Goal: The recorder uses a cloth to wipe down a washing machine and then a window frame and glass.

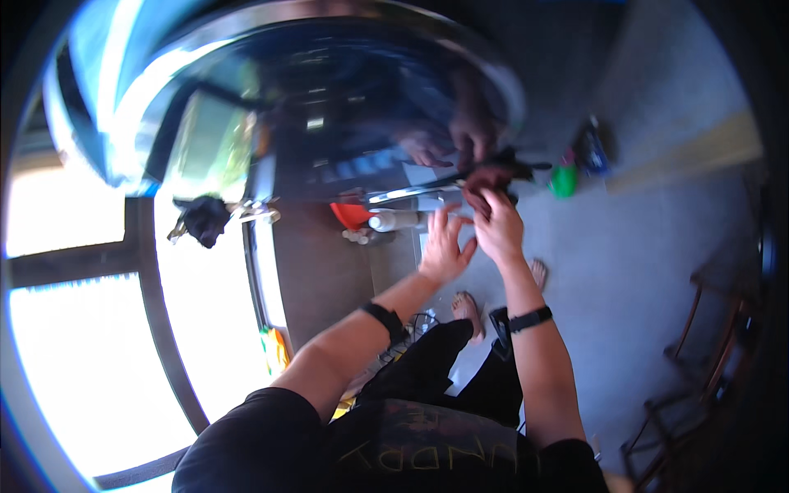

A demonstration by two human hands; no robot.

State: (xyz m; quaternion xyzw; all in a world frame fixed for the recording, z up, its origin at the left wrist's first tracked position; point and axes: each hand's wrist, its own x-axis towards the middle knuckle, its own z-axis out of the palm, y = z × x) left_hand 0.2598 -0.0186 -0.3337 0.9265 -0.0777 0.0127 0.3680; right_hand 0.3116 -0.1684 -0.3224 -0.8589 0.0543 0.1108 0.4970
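Observation:
My right hand (500,228) is closed around a dark red cloth (484,188), bunched up at the lower edge of a large glossy dark panel (370,111). To its left, my left hand (447,243) has its fingers spread and holds nothing that I can see; its fingertips are close to the cloth. The panel curves, has a bright rim, and mirrors hands and a window. A dark thin part (536,165) sticks out past the cloth; motion blur hides what it is.
Under the panel are a white bottle (394,220) and a red container (352,215). On the grey floor stand a green spray bottle (563,179) and a blue bottle (595,151). Wooden chairs (709,351) are at right. A black object (206,220) shows before the bright glass at left.

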